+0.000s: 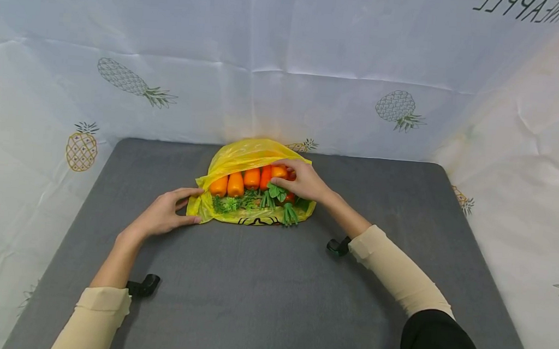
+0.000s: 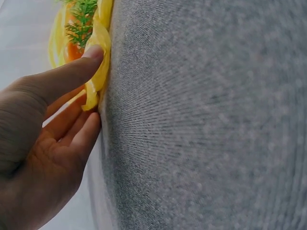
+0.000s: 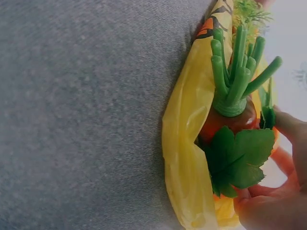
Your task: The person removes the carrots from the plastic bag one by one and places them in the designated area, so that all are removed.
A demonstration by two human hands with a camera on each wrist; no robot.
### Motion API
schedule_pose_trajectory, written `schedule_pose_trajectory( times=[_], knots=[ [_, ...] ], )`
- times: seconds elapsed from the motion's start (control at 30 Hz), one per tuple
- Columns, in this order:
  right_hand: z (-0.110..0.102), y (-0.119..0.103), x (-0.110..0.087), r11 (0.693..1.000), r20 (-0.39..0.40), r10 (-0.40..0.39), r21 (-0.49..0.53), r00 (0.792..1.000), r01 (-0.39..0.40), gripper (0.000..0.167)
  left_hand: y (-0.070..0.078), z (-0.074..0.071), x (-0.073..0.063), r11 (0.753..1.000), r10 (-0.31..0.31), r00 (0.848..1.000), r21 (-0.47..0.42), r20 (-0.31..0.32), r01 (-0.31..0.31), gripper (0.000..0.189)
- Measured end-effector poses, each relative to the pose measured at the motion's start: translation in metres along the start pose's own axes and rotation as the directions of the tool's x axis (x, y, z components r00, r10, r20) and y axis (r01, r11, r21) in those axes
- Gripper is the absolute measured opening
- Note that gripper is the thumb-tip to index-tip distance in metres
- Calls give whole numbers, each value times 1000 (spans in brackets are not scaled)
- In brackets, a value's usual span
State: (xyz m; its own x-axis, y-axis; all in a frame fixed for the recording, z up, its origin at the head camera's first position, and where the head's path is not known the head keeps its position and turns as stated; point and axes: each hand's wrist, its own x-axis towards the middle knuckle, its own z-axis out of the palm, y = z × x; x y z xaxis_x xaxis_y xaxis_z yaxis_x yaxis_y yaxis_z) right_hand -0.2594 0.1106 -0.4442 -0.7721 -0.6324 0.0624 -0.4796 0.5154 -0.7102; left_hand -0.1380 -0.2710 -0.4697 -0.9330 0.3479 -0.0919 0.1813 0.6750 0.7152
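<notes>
A yellow plastic bag (image 1: pixel 249 149) lies with its mouth gaping toward me at the table's far edge. Inside, orange toy carrots (image 1: pixel 235 185) sit in a row, their feathery green tops (image 1: pixel 228 205) and stubby green stems (image 3: pixel 235 81) toward the opening. My left hand (image 1: pixel 170 210) touches the bag's left side, thumb and fingers spread apart along its edge. The right hand (image 1: pixel 303 181) reaches into the bag's right part and holds a carrot (image 1: pixel 278 171) between thumb and fingers. A broad green leaf (image 3: pixel 240 158) lies by the right thumb, and the fingertips are partly hidden.
The grey cloth-covered table (image 1: pixel 260 299) stretches in front of the bag. A white curtain (image 1: pixel 275 103) with pineapple prints hangs close behind the bag and along the sides. Black camera mounts (image 1: pixel 143 286) stick out from both wrists.
</notes>
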Motion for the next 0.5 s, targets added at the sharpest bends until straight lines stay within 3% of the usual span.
schedule_pose_trajectory(
  times=[0.5],
  knots=[
    [-4, -3, 0, 999, 25, 21, 24, 999, -22, 47, 1, -1, 0, 1000, -23, 1000, -6, -1, 23, 71]
  ],
)
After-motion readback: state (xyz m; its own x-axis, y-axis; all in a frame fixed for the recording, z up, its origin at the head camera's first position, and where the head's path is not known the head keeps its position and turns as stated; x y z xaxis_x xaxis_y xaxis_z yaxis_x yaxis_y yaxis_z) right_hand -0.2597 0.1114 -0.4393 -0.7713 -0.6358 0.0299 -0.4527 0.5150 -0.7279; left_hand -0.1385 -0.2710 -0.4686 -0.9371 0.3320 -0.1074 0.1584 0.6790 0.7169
